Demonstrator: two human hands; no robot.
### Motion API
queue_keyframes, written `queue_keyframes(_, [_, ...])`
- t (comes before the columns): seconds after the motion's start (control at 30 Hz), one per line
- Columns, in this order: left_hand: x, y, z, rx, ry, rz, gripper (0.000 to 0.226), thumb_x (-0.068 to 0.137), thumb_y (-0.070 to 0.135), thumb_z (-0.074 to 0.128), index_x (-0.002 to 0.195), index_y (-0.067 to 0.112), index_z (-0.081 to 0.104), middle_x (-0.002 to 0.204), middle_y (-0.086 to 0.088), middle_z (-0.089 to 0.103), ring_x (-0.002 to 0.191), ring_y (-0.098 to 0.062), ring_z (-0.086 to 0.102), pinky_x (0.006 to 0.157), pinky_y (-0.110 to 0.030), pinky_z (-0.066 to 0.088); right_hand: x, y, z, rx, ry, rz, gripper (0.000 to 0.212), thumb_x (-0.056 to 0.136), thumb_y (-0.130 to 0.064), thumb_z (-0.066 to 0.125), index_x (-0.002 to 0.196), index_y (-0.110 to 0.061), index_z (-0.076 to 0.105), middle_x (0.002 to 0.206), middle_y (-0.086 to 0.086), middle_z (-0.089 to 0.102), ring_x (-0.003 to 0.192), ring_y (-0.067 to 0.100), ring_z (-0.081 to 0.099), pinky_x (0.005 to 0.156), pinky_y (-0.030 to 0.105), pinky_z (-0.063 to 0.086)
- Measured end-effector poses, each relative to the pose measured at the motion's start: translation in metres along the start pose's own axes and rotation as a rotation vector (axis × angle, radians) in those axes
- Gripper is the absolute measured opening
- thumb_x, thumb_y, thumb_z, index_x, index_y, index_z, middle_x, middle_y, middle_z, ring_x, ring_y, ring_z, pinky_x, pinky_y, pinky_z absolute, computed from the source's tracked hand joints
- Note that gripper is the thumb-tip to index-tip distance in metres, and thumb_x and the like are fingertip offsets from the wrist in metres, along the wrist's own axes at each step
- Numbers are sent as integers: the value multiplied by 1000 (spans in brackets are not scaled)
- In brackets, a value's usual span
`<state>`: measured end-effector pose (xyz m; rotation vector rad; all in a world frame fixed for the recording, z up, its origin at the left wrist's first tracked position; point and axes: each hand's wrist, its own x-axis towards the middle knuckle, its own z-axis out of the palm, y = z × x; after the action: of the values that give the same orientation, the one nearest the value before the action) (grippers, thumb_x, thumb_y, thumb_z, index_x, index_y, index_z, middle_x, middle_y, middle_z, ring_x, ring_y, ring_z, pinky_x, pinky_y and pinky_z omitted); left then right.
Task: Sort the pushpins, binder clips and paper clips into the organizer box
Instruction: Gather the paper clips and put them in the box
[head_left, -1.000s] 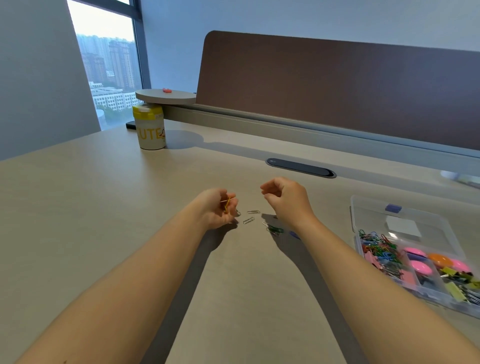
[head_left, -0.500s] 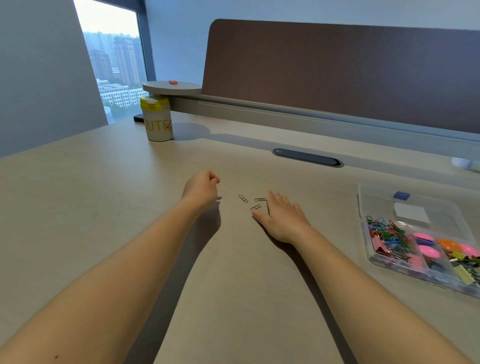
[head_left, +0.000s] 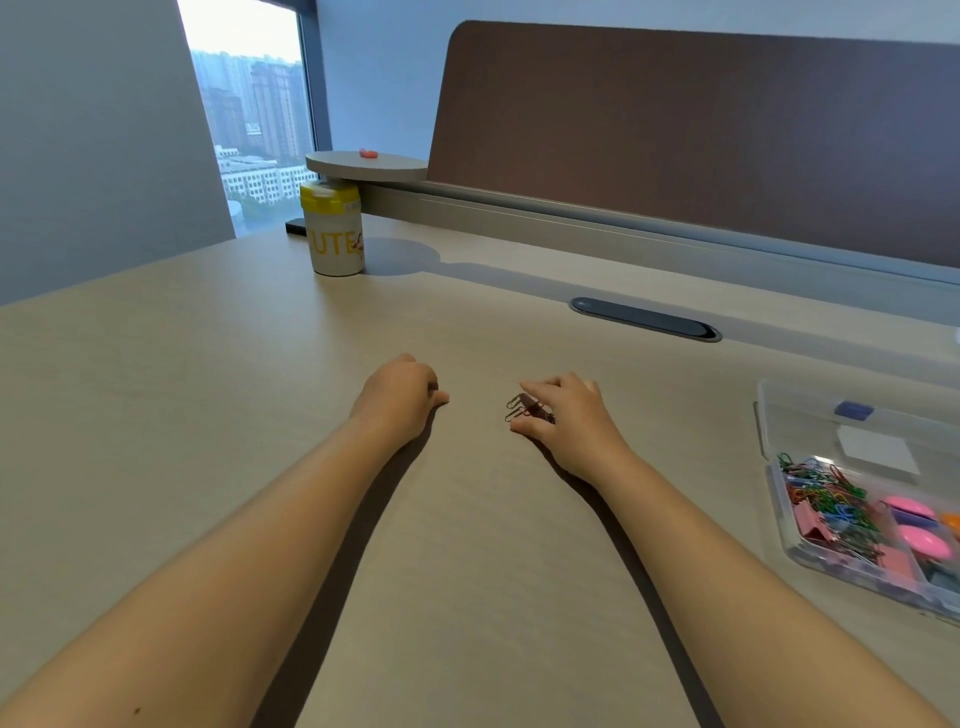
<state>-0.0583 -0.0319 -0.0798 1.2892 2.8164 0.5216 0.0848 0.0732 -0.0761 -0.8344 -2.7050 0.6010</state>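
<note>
— Right hand cupped on the counter, well left of the organizer box, fingers curled around a small bunch of paper clips — gathered against the thumb, not yet lifted clear. Left hand further left of the box, closed in a loose fist; impossible to tell whether anything sits inside.

— Risks from here?

— Thin wire lying flat on a smooth top: easy to slide out from under the fingertips, or to drop one on the carry toward the box. Could also land in the wrong compartment, since the near-left one already mixes clips of two kinds.

— Counts?

— Two, perhaps three loose clips by the right hand — overlapping, hard to separate. One box, lid open. Inside: a tangle of coloured clips beyond counting, a few pink binder clips, two pink domed pieces fully visible.
</note>
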Motion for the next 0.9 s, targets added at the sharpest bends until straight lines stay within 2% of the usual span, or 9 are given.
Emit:
queue_keyframes(0.13, [-3, 0, 2, -9, 41, -25, 38, 94, 29, 50, 109, -4, 60, 117, -18, 54, 102, -35, 56, 91, -38, 44, 2, 0, 0, -15, -33, 21, 40, 91, -31, 53, 128, -17, 55, 123, 9, 48, 120, 26, 39, 101, 31, 32])
queue_keyframes(0.27, [-4, 0, 2, 0, 47, -20, 36, 94, 28, 50, 107, -5, 57, 114, -20, 54, 101, -35, 55, 88, -37, 44, 2, 3, -10, 6, -96, 22, 37, 91, -20, 54, 127, -13, 56, 124, 10, 49, 117, 24, 45, 89, 20, 30])
queue_keyframes(0.37, [-7, 3, -1, 34, 44, -60, 39, 94, 32, 48, 109, -4, 50, 115, -21, 53, 103, -35, 53, 86, -38, 44, 0, 4, -17, -24, -93, 18, 33, 89, -17, 57, 121, -10, 61, 121, 12, 54, 115, 26, 49, 91, 26, 36])
queue_keyframes(0.53, [-8, 5, -4, 160, -16, -87, 46, 97, 36, 39, 119, -4, 44, 123, -20, 48, 113, -35, 50, 92, -40, 43, -7, 2, -16, -63, -19, -21, 25, 89, -17, 57, 108, -6, 68, 112, 12, 64, 105, 26, 56, 90, 32, 43])
queue_keyframes(0.7, [-7, 6, -8, 224, -69, -36, 38, 101, 27, 32, 119, -4, 42, 123, -22, 48, 112, -38, 53, 90, -41, 45, -5, 2, -12, -281, -12, -81, 26, 94, -22, 48, 103, -3, 64, 111, 14, 61, 100, 29, 58, 87, 37, 47])
queue_keyframes(0.8, [-7, 10, -7, 220, -67, -64, 28, 100, 9, 28, 120, -5, 40, 124, -23, 47, 113, -39, 53, 90, -41, 46, -5, 2, -8, -407, 9, -122, 22, 96, -13, 40, 104, -1, 56, 113, 16, 58, 99, 34, 58, 83, 38, 46])
queue_keyframes(0.9, [-7, 13, -5, 235, -73, -68, 27, 98, 3, 27, 120, -5, 40, 124, -23, 47, 113, -38, 54, 91, -40, 46, -4, 0, -7, -452, 16, -139, 21, 94, -5, 36, 104, 0, 54, 112, 18, 57, 98, 35, 59, 78, 37, 46])
